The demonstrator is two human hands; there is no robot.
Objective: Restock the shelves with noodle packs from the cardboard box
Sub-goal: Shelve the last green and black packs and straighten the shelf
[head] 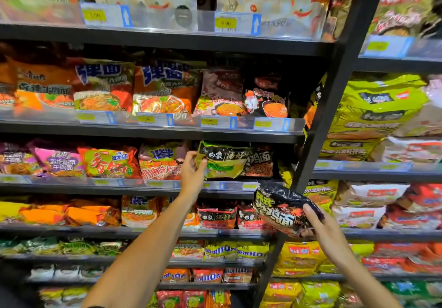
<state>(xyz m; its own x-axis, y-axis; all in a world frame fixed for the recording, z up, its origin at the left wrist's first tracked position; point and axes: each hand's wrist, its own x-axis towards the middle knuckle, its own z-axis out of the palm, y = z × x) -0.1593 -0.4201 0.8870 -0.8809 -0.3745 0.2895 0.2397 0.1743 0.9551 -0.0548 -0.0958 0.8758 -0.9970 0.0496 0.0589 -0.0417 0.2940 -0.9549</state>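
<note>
A green and black noodle pack (223, 160) stands upright at the front of the third shelf (153, 184). My left hand (192, 172) grips its left edge, thumb on the front. Lower right, my right hand (319, 221) holds a black noodle pack (282, 208) with yellow and white lettering, tilted in the air in front of the shelf post. Another black pack (260, 161) with the same white lettering stands just right of the green one. The cardboard box is out of sight.
Several shelves packed with bright noodle packs fill the view. A dark upright post (334, 97) divides the left bay from a right bay holding large green and white multipacks (380, 106). Yellow price tags (226, 23) line the shelf rims.
</note>
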